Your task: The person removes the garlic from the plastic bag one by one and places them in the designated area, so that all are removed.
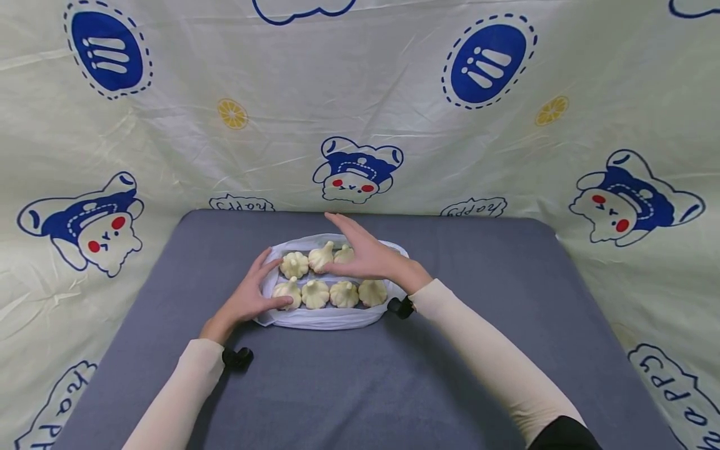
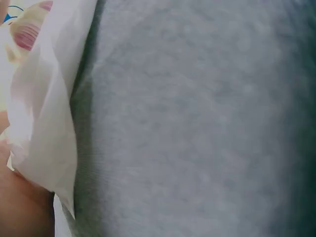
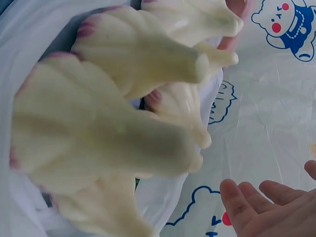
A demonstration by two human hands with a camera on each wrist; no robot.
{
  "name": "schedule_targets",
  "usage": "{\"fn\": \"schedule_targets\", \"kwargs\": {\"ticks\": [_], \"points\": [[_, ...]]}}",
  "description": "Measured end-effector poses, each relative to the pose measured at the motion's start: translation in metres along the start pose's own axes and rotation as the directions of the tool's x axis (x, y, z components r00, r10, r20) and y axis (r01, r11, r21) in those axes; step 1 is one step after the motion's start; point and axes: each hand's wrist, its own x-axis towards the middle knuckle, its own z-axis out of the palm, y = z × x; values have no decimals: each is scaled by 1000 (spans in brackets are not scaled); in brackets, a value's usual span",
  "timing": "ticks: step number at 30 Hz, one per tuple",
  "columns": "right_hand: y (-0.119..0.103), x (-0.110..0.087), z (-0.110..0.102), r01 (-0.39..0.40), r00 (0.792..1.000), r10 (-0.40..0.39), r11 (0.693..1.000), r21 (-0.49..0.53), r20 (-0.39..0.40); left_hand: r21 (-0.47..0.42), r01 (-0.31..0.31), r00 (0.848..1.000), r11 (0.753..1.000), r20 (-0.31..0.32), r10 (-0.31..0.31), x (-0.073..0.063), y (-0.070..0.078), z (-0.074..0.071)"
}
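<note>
Pale garlic bulbs [image 1: 315, 294] with purple-tinged bases lie in two rows inside a rolled-down white plastic bag [image 1: 332, 320]. My left hand [image 1: 253, 292] spans the bag's left end, its fingers spread at the back and its thumb over the front-left bulb. Over the back row's right side is my right hand [image 1: 368, 253], fingers extended and thumb beside a bulb; it hides part of that row. In the right wrist view the right hand's fingers [image 3: 261, 202] point outward beyond the bag, clear of the large near bulb [image 3: 98, 128]. Most of the left hand is outside the left wrist view.
The bag sits on a grey-blue cloth-covered table [image 1: 326, 387], toward its far edge. Behind and beside the table hangs a pale patterned sheet [image 1: 360, 81] with bears and lettering. A small black device [image 1: 238, 359] is worn at the left wrist, another [image 1: 401, 307] at the right.
</note>
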Motion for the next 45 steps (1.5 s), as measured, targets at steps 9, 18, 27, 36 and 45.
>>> {"fn": "schedule_targets", "kwargs": {"ticks": [9,18,27,36,45], "points": [[-2,8,12,38,998,-39,999,32,44,-30,22,999,999,-27,-22,-1,0,5],[-3,18,22,45,996,-49,997,62,76,-87,3,998,996,-70,-9,-4,-5,10],[-2,28,31,11,995,-27,988,153,101,-92,27,999,995,-14,-28,-4,-3,9],[-2,44,42,21,991,-41,987,160,128,-58,22,999,998,31,-20,-4,-6,6],[-6,58,54,27,990,-37,997,76,133,-51,9,999,999,52,-6,-4,-7,4]]}}
